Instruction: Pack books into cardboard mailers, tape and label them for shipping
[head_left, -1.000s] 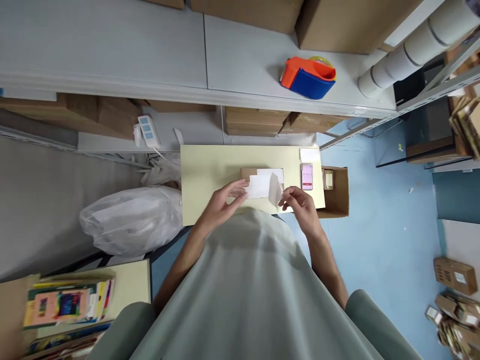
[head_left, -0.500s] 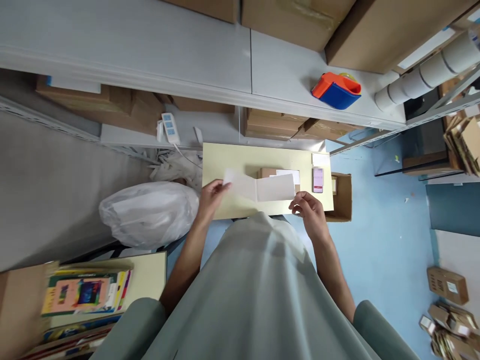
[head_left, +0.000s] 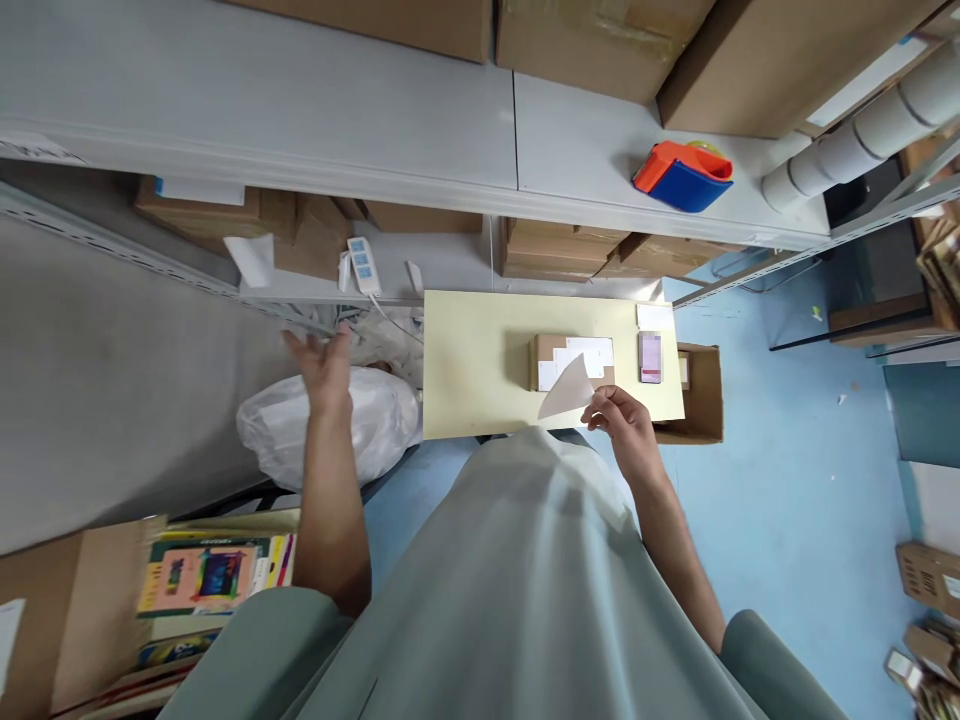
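Note:
My right hand (head_left: 616,415) pinches a white paper label (head_left: 568,390) by its right end, and the label curls in front of a small cardboard box. That box (head_left: 546,350), with white labels on its top, lies on the pale yellow table (head_left: 472,370). Off the table to the left, my left hand (head_left: 322,370) is open with fingers spread, holding nothing, above a bulging translucent plastic bag (head_left: 262,425). Up and left of this hand is a loose white piece of paper (head_left: 253,262); whether it is in the air or against the shelf I cannot tell.
A phone (head_left: 650,358) lies at the table's right end, beside an open carton (head_left: 705,400) below. A power strip (head_left: 364,265) sits on the lower shelf. The upper shelf (head_left: 420,140) holds an orange-blue tape dispenser (head_left: 682,178) and large cartons. Books (head_left: 206,575) are at lower left.
The white paper stretched between both hands has parted. My left hand has swung left and opened, and a loose white piece now shows beyond it. My right hand keeps its piece.

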